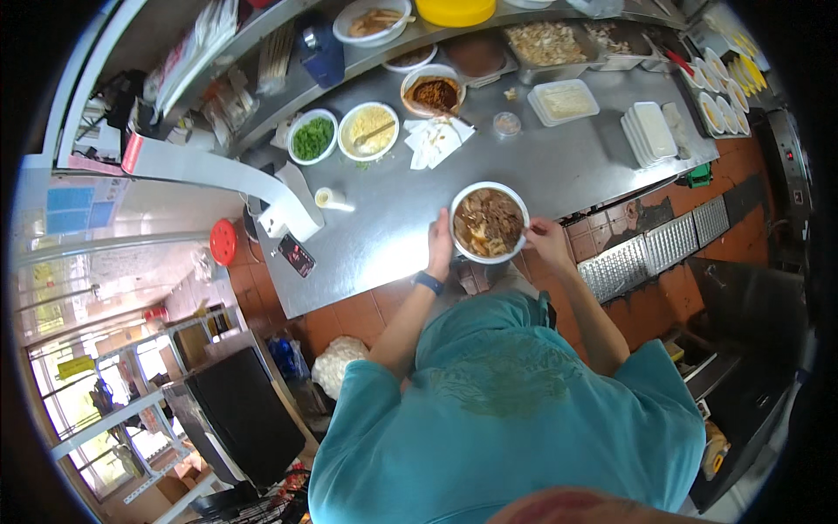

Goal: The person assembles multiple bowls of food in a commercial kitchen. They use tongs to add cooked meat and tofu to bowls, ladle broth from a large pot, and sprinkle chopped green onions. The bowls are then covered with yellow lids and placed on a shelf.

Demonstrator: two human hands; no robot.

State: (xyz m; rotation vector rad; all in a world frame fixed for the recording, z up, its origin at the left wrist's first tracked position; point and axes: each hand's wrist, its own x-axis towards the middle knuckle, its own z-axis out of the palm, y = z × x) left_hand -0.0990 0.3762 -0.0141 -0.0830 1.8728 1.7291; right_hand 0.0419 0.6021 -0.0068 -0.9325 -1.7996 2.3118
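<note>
Between my two hands is a round white bowl (456, 243) at the front edge of the steel counter. Brown sliced meat in dark sauce (491, 214) fills it, with paler pieces toward the near side. My left hand (441, 243) presses along the bowl's left wall, its thumb near the rim. On the opposite side, my right hand (547, 241) grips the right rim with bent fingers. How the fingers sit under the bowl is hidden.
On the steel counter (384, 240) stand bowls of chopped greens (313, 137), minced garlic-like bits (369, 131) and dark sauce (434, 93). White napkins (434, 142), a small round tub (505, 124), lidded containers (648, 134), a phone (296, 256) and a label printer (286, 210) lie around.
</note>
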